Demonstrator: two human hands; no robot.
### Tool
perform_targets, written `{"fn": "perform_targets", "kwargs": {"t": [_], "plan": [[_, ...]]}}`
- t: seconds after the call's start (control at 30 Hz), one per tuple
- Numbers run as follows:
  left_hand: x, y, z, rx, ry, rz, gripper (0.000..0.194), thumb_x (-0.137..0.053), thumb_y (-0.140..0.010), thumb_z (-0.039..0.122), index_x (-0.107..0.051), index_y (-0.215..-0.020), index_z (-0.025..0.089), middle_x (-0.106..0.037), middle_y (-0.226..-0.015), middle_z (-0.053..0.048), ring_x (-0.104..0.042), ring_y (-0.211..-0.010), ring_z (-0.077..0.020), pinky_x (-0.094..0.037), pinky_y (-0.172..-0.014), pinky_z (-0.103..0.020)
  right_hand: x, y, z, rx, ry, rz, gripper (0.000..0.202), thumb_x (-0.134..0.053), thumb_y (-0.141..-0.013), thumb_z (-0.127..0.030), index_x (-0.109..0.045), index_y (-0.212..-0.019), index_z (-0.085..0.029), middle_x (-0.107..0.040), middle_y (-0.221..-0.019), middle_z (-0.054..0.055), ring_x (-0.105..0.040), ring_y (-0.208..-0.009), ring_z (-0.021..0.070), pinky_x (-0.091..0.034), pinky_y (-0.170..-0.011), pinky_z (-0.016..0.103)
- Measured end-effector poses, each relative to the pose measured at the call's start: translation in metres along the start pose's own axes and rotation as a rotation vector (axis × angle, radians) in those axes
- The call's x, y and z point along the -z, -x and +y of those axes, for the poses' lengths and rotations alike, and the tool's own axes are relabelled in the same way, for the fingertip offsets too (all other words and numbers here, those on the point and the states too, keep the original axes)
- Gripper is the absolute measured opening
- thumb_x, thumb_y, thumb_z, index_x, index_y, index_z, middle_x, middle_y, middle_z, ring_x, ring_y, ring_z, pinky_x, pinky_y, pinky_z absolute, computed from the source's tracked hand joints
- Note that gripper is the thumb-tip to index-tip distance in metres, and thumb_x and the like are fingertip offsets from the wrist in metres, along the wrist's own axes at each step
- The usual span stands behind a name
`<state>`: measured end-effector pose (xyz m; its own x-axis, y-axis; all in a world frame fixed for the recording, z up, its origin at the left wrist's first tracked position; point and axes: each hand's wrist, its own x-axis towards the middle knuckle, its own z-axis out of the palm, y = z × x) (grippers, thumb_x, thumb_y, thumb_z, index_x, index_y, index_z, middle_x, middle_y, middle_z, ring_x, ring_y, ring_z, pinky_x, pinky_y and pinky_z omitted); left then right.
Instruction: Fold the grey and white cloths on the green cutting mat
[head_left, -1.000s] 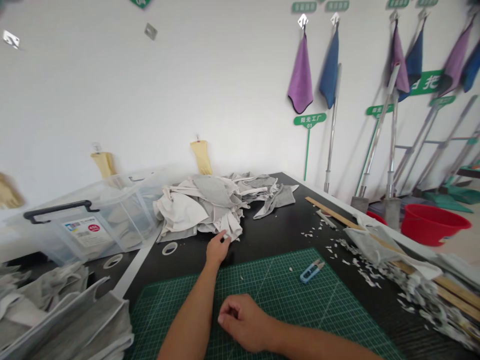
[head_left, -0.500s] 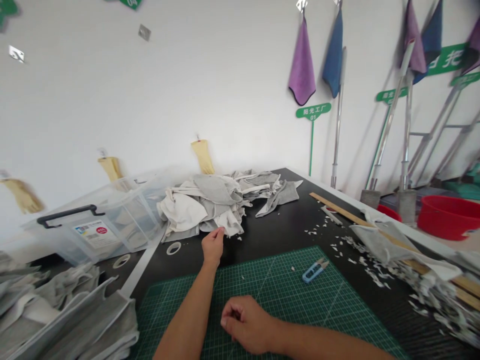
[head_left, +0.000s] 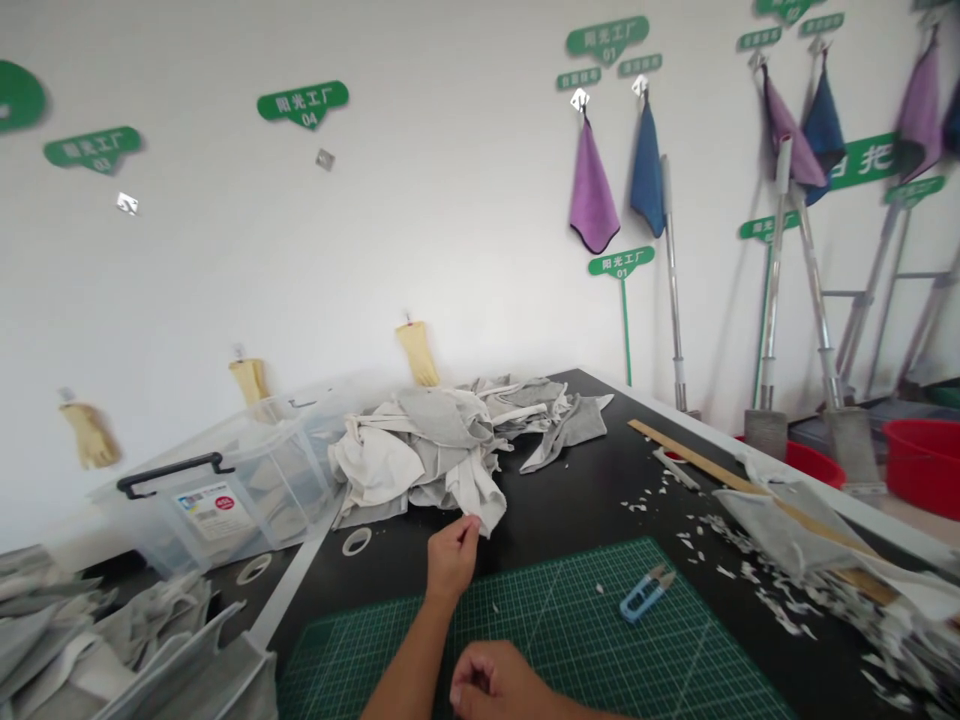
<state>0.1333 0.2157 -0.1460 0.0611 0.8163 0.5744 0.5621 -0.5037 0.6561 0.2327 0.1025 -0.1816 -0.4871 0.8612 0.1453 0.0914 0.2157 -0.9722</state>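
Black counter (head_left: 577, 500), cloth pile (head_left: 442, 415) at far side; left hand (head_left: 452, 560) pinches near corner of pale cloth (head_left: 478, 490) at pile edge, fingers closed; right hand (head_left: 498, 682) loosely curled over green mat (head_left: 562, 620), can't tell if holding anything

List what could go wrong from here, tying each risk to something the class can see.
1. The left hand seems to pinch the edge of a cloth that touches others in the pile; a tug might drag some along.
2. The blue snips lie on the mat with bare tips, so a sweeping hand or cloth could catch on them.
3. Pale scraps lie loose beside the mat and might cling to any cloth brought over them.
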Motion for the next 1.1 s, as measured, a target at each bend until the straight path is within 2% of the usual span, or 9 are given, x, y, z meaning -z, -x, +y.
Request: {"fn": "perform_targets", "kwargs": {"t": [0.17, 0.3, 0.5, 0.67, 0.93, 1.0, 1.1], "plan": [[0.011, 0.015, 0.027, -0.051, -0.007, -0.002, 0.029, -0.047, -0.083, 0.035, -0.072, -0.086, 0.019, -0.071, -0.083, -0.002, -0.066, -0.077, -0.0191, -0.052, -0.074, -0.027, -0.002, -0.003, 0.008, 0.038, 0.03, 0.015, 0.007, -0.055, -0.068, -0.015, -0.061, -0.069, -0.013, -0.051, -0.056, -0.004, -0.044, -0.051, 0.0064, -0.03, -0.047, 0.016], [0.023, 0.031, 0.051, -0.124, -0.041, 0.015, 0.025, -0.051, -0.082, 0.032, -0.072, -0.085, 0.019, -0.071, -0.085, -0.004, -0.066, -0.08, -0.0194, -0.053, -0.075, -0.028, -0.005, 0.0, 0.005, 0.018, 0.044, 0.027, 0.007, -0.053, -0.069, -0.015, -0.059, -0.069, -0.013, -0.05, -0.055, -0.004, -0.044, -0.051, 0.007, -0.031, -0.047, 0.016], [0.05, 0.056, 0.082, -0.193, -0.156, 0.164, 0.02, -0.053, -0.081, 0.026, -0.07, -0.09, 0.018, -0.07, -0.091, -0.004, -0.066, -0.085, -0.0186, -0.052, -0.079, -0.028, -0.004, 0.015, -0.009, 0.015, 0.028, 0.027, 0.015, -0.045, -0.079, -0.02, -0.059, -0.076, -0.014, -0.051, -0.055, -0.003, -0.047, -0.048, 0.0085, -0.032, -0.046, 0.018], [0.074, 0.067, 0.115, -0.328, -0.249, 0.21, 0.019, -0.056, -0.079, 0.018, -0.069, -0.093, 0.019, -0.07, -0.094, -0.004, -0.065, -0.087, -0.017, -0.051, -0.083, -0.027, 0.0, 0.026, -0.019, 0.066, 0.094, 0.04, 0.016, -0.046, -0.08, -0.021, -0.059, -0.075, -0.013, -0.054, -0.059, -0.002, -0.05, -0.054, 0.0094, -0.035, -0.052, 0.019], [0.114, 0.074, 0.168, -0.527, -0.339, 0.374, 0.024, -0.059, -0.076, 0.012, -0.067, -0.097, 0.02, -0.07, -0.094, -0.004, -0.065, -0.088, -0.0174, -0.051, -0.084, -0.029, 0.008, 0.046, -0.036, 0.234, 0.251, 0.018, 0.019, -0.045, -0.082, -0.024, -0.06, -0.076, -0.014, -0.061, -0.069, 0.001, -0.052, -0.064, 0.0106, -0.037, -0.059, 0.02], [0.122, 0.072, 0.179, -0.573, -0.36, 0.422, 0.024, -0.06, -0.075, 0.012, -0.067, -0.097, 0.02, -0.07, -0.094, -0.005, -0.065, -0.087, -0.0174, -0.051, -0.083, -0.028, 0.011, 0.055, -0.04, 0.331, 0.328, -0.002, 0.02, -0.044, -0.083, -0.025, -0.06, -0.078, -0.014, -0.061, -0.072, 0.002, -0.053, -0.066, 0.011, -0.037, -0.06, 0.021], [0.129, 0.066, 0.195, -0.61, -0.36, 0.519, 0.022, -0.062, -0.074, 0.012, -0.068, -0.094, 0.019, -0.07, -0.091, -0.005, -0.066, -0.082, -0.0163, -0.051, -0.079, -0.027, 0.014, 0.072, -0.051, 0.574, 0.455, -0.023, 0.021, -0.043, -0.081, -0.028, -0.059, -0.075, -0.016, -0.059, -0.066, 0.002, -0.051, -0.061, 0.0117, -0.037, -0.059, 0.023]]}}
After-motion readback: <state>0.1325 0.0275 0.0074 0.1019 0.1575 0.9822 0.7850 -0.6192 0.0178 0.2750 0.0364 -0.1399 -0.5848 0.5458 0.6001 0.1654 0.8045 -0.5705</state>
